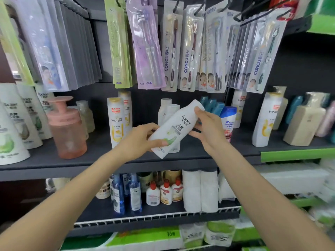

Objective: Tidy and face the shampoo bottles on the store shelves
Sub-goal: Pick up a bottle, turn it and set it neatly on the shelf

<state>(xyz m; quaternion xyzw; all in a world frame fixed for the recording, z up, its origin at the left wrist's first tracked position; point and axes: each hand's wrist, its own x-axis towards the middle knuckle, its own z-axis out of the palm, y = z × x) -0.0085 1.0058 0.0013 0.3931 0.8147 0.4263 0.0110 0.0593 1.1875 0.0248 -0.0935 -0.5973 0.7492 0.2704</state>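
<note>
In front of the dark middle shelf [94, 160], a white Rocien shampoo bottle [176, 127] is held up off the shelf, tilted with its cap end up to the right and its base down to the left, its label turned toward the camera. The left hand [139, 140] holds the lower end, thumb laid across the front and fingers curled behind it; the right hand [206, 127] pinches the cap end, its grip closed on the neck with the thumb on top. Behind the bottle stand two more white bottles [167, 109] of what looks like the same kind, with Pantene bottles [117, 120] to their left and a blue-capped bottle [228, 120] to their right. The step in hand seems to be checking and turning this bottle before it goes back. The next move likely calls for righting it, cap up, and setting it down at the front of the shelf in line with its own row, label outward, without knocking the neighbours. Toothbrush packs [172, 46] hang close above, so the lift has little headroom.
</note>
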